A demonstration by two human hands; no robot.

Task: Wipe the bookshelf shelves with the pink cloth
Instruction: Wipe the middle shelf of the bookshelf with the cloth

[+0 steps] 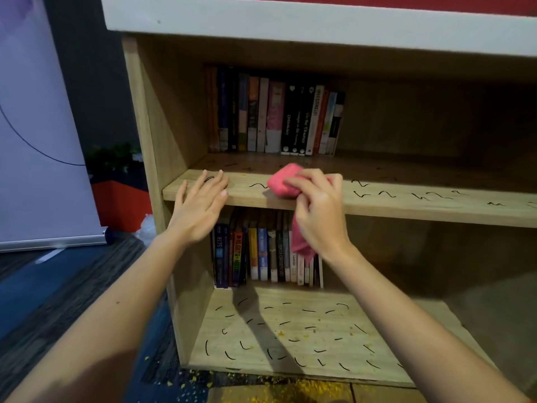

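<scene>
Pink cloth point(283, 183) is bunched into a wad under my right fingers point(302, 181). They're curled over it with the thumb tucked in, pressing it down near the front edge of the middle shelf point(377, 206). A loose tail of it hangs below my right hand point(316, 210), in front of the lower row of books point(267, 254).

My left fingers point(215, 184) are straight and spread, holding nothing. My left hand point(200, 205) hovers at the front edge near the shelf's left end. Can't honestly tell if the fingertips touch the wood or just float over it.

Progress-wise I'd say I'm barely into it. There's a black squiggle point(257, 186) just left of the wad and another mark right by my left fingertips. A whole string of black scribbles point(421, 195) runs along the front edge out to the right end, plus fainter ones further back by the upper row of books point(276, 117).

The bottom shelf point(290, 318) looks untouched, with black dashes all over it and yellow crumbs point(319, 327) scattered between them. More yellow bits point(290, 392) sit on the floor past its front edge.

So one shelf in hand and nearly all of it left, then the whole bottom one. Whether those marks even come off with a dry cloth, no idea.
</scene>
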